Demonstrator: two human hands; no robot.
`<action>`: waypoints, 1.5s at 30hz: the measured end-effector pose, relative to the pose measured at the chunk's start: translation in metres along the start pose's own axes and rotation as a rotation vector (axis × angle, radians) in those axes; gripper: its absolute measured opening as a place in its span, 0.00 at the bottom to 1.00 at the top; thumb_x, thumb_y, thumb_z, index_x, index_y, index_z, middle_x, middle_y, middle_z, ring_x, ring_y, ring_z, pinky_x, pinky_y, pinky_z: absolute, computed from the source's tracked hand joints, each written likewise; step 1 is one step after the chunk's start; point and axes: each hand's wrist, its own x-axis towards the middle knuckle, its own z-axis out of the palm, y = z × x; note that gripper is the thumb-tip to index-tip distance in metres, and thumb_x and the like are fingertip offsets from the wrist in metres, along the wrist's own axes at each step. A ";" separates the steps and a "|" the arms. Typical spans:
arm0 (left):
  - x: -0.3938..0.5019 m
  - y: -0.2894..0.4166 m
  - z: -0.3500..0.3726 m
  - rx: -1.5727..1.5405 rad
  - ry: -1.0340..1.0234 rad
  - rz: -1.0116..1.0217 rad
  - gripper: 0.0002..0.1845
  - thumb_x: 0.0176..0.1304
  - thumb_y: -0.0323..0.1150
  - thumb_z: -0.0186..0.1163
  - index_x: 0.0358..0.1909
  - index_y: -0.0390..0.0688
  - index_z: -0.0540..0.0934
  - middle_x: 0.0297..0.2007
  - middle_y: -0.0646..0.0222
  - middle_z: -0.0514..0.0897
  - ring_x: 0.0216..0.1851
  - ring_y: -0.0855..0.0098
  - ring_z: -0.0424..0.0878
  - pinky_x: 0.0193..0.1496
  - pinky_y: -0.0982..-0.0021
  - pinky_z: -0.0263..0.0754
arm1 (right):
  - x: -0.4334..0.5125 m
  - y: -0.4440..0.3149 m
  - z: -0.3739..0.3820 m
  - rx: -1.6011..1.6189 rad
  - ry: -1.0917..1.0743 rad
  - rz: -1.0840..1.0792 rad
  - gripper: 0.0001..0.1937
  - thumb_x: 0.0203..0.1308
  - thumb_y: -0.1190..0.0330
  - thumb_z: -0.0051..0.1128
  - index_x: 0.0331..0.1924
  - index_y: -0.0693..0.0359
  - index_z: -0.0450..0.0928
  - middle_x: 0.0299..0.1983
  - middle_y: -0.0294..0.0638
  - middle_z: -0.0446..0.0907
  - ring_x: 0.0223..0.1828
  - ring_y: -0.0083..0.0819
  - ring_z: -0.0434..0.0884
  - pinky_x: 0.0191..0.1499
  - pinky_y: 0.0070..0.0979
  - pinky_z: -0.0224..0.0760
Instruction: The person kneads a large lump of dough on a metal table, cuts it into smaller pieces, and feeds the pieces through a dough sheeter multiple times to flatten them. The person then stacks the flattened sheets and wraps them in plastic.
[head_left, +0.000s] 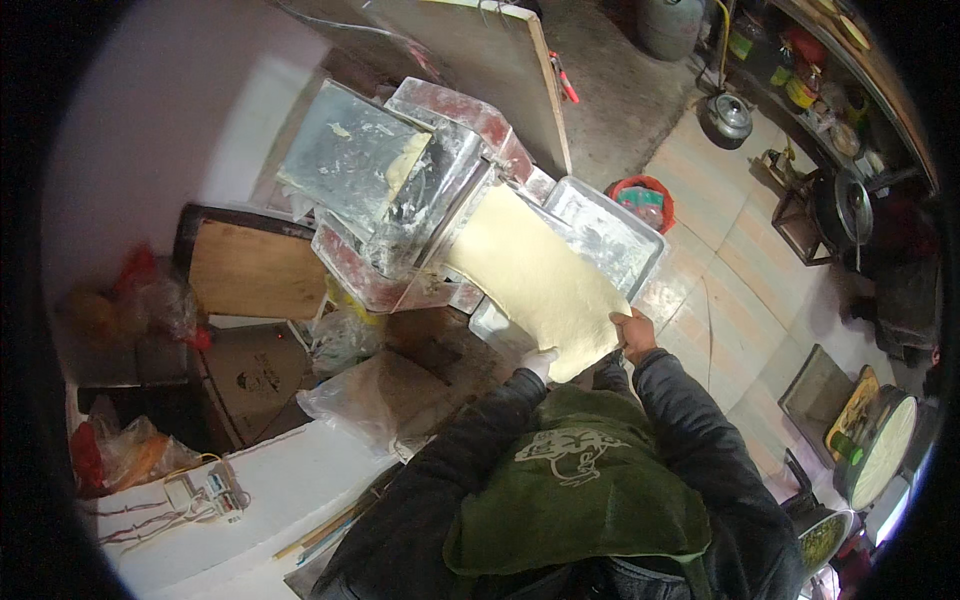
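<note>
A wide pale-yellow sheet of dough (536, 270) comes out from the rollers of a flour-dusted dough sheeting machine (420, 195) and stretches towards me. My left hand (540, 363) grips the sheet's near left corner, thumb on top. At its near right edge my right hand (634, 332) pinches the dough, fingers partly hidden beneath. Under the sheet lies a floury metal tray (637, 244), showing at both sides. A dough scrap (405, 166) rests on the machine's metal feed plate (337, 142).
A red bucket (667, 214) with plastic bags stands beyond the tray. Left are a wooden board (255, 270), a cardboard box (259, 379) and plastic bags. A kettle (729, 116), a gas cylinder (670, 26) and pans are at the right. Wiring is fixed to the white ledge (300, 480).
</note>
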 end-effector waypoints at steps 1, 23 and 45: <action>0.003 -0.004 0.000 0.018 -0.005 0.011 0.19 0.73 0.32 0.60 0.58 0.28 0.78 0.51 0.54 0.85 0.49 0.59 0.86 0.53 0.59 0.81 | -0.004 0.001 -0.003 0.005 0.004 -0.014 0.15 0.63 0.79 0.62 0.53 0.71 0.79 0.42 0.43 0.85 0.34 0.32 0.85 0.37 0.30 0.80; 0.008 -0.014 0.026 0.338 -0.043 -0.315 0.20 0.70 0.37 0.65 0.56 0.35 0.78 0.47 0.59 0.83 0.43 0.60 0.85 0.44 0.53 0.85 | -0.038 0.022 -0.059 -0.114 0.134 -0.005 0.19 0.63 0.75 0.66 0.58 0.68 0.78 0.43 0.42 0.86 0.36 0.31 0.86 0.35 0.30 0.81; -0.083 0.054 0.182 1.276 -0.807 -0.320 0.24 0.73 0.41 0.59 0.60 0.31 0.78 0.33 0.58 0.89 0.23 0.74 0.86 0.19 0.75 0.74 | -0.193 -0.034 -0.147 0.002 0.328 -0.054 0.19 0.64 0.77 0.56 0.59 0.72 0.76 0.28 0.34 0.81 0.20 0.19 0.72 0.22 0.20 0.65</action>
